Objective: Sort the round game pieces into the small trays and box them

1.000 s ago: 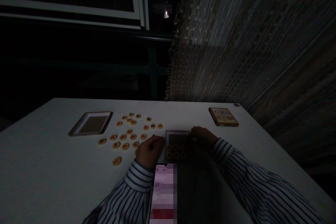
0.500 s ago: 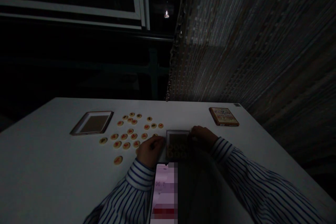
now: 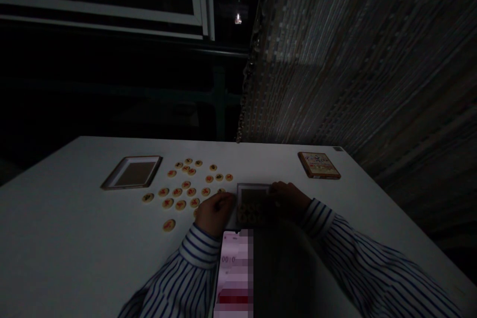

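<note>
In deep shadow before me lies an open box (image 3: 242,186) with several xiangqi pieces (image 3: 248,212) set in rows inside it. My left hand (image 3: 213,212) is at the box's left side, fingers curled together; what they hold, if anything, is hidden. Over the box's right edge is my right hand (image 3: 289,199), its fingers closed too, with a small pale spot under them that is too dark to name. Many round xiangqi pieces (image 3: 176,192) with red or black characters are scattered on the table left of my left hand.
A shallow open tray-like box part (image 3: 106,185) lies at the left of the white table (image 3: 93,238). At the back right is a printed box (image 3: 319,165). A lit phone (image 3: 233,273) is close in front of me. A bead curtain (image 3: 316,59) hangs beyond the table.
My right hand has shifted slightly down over the box's right side. My left hand stays nearly in place, and the whole view has moved a little.
</note>
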Motion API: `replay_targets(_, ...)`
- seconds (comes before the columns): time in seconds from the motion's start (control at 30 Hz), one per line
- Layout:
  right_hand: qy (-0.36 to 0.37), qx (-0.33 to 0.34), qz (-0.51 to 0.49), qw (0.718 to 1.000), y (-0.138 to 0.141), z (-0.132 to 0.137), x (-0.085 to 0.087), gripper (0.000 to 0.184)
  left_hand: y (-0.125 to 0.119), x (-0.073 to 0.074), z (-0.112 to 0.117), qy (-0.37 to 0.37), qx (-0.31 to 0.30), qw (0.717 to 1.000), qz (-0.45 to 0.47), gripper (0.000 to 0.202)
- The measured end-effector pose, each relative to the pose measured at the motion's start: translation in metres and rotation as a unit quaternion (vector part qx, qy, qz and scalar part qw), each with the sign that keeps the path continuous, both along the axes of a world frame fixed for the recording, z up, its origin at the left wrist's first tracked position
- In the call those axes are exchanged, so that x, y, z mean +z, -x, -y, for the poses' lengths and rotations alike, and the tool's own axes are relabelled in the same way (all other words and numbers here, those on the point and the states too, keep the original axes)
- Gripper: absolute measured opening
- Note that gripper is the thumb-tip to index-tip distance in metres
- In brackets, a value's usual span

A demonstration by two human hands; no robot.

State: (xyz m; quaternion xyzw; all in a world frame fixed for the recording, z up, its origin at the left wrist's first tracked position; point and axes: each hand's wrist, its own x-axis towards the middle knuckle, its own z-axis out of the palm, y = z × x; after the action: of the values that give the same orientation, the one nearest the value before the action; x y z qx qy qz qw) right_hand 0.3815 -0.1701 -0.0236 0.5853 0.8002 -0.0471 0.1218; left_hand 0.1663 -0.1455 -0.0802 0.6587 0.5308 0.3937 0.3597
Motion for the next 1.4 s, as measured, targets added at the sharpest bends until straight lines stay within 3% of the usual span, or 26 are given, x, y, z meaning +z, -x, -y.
replay_targets(0.5, -0.011, 0.019, -0.005, 1.000, -0.004, 0.002, -0.004, 0.020, 0.000, 0.001, 0.000, -0.003, -0.006, 1.000, 0.013, 0.025)
replay_targets(0.77, -0.056, 0.005, -0.041, 0.998, -0.015, -0.006, -0.008, 0.023, 0.002, 0.001, -0.001, -0.002, -0.007, 1.000, 0.003, 0.027)
replay_targets(1.1, -0.018, -0.013, 0.011, 1.000, -0.010, -0.011, -0.005, 0.021, 0.002, -0.002, -0.002, -0.004, 0.002, 1.000, -0.015, 0.025)
replay_targets(1.4, -0.072, -0.004, -0.068, 0.995, -0.016, -0.007, -0.009, 0.027, 0.009, 0.004, 0.001, -0.011, -0.025, 0.999, -0.028, 0.024)
